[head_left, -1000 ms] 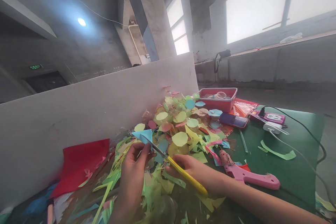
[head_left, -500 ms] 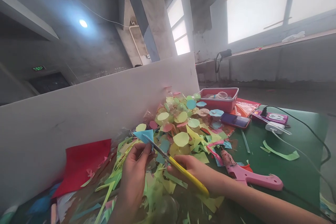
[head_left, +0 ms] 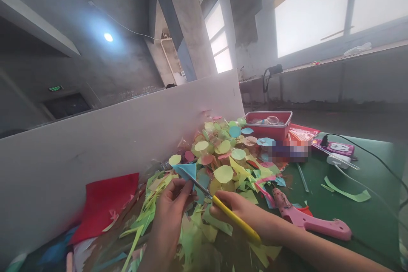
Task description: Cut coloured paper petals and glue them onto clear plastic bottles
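Writing first: green sign (head_left: 55, 88) on the far wall is lit, its characters too small to read; pale marks on the red packet (head_left: 304, 131) by the basket can't be made out either. Counts: two hands, one pair of scissors, one blue paper being worked. Left hand (head_left: 172, 204) pinches the blue paper (head_left: 186, 171) between thumb and fingers, its pointed part sticking up above the fingertips, over the scrap pile. Right hand (head_left: 240, 208) grasps the yellow-handled scissors (head_left: 236, 219), blades angled up-left to the paper's lower edge — how wide they stand apart, can't tell. Behind that, a heap of paper discs (head_left: 223, 174), yellow, green, blue and pink, overlapping too much for a sure count. On the green table (head_left: 379, 170), right side: one pink glue gun (head_left: 318, 223), one pink basket (head_left: 269, 129) with clear rings in it, one purple box (head_left: 339, 148) with a black plug at its left end, one white charger (head_left: 338, 160) just below, one clear stick (head_left: 302, 177), one curved green strip (head_left: 347, 191) — smaller sliver beside it. One red sheet (head_left: 110, 199) lies at left, near the white panel (head_left: 127, 144).
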`<control>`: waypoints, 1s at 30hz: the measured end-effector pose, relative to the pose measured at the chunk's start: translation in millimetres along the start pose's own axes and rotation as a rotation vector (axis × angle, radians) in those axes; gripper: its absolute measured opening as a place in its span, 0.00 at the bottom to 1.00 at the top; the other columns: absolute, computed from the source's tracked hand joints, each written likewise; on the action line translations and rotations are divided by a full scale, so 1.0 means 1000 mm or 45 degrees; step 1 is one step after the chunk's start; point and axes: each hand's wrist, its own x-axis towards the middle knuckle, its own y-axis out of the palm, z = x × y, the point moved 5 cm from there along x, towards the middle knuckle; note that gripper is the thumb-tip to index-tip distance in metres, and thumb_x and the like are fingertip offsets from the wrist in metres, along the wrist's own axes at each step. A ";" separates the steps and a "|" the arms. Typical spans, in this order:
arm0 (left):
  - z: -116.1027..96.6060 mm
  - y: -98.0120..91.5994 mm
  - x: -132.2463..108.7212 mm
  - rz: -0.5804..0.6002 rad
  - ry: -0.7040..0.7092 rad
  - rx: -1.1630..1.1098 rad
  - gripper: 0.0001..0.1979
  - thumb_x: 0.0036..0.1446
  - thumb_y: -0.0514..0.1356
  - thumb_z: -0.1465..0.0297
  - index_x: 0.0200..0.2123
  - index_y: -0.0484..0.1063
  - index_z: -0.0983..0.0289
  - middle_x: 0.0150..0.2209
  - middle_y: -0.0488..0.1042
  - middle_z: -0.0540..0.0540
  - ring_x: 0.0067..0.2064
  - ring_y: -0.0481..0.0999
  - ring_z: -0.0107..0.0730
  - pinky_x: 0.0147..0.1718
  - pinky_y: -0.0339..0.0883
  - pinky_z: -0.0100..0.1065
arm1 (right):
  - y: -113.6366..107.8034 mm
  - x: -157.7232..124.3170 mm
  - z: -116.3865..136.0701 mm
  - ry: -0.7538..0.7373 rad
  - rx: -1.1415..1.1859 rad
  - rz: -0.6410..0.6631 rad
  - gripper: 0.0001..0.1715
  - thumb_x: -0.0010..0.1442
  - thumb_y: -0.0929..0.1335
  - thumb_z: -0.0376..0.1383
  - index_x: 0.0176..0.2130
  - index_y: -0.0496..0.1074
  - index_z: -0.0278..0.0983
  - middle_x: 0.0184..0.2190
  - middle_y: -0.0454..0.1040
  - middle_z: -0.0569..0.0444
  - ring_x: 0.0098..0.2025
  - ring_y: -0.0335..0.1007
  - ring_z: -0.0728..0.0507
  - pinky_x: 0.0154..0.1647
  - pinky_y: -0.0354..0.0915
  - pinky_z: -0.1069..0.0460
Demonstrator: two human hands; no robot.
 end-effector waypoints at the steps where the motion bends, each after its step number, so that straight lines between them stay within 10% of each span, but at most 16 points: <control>1: 0.000 0.000 0.000 0.007 -0.004 0.009 0.17 0.37 0.72 0.61 0.25 0.72 0.64 0.25 0.72 0.47 0.27 0.71 0.24 0.32 0.70 0.27 | 0.000 0.002 -0.002 -0.007 -0.016 -0.017 0.25 0.57 0.67 0.55 0.30 0.60 0.37 0.26 0.53 0.62 0.28 0.48 0.51 0.27 0.48 0.56; 30: -0.005 0.001 -0.001 0.061 0.072 0.422 0.20 0.41 0.67 0.52 0.22 0.70 0.63 0.20 0.68 0.48 0.25 0.68 0.29 0.26 0.64 0.28 | 0.001 -0.001 0.000 -0.072 -0.074 0.062 0.23 0.60 0.64 0.54 0.36 0.59 0.37 0.30 0.56 0.60 0.32 0.51 0.49 0.30 0.52 0.56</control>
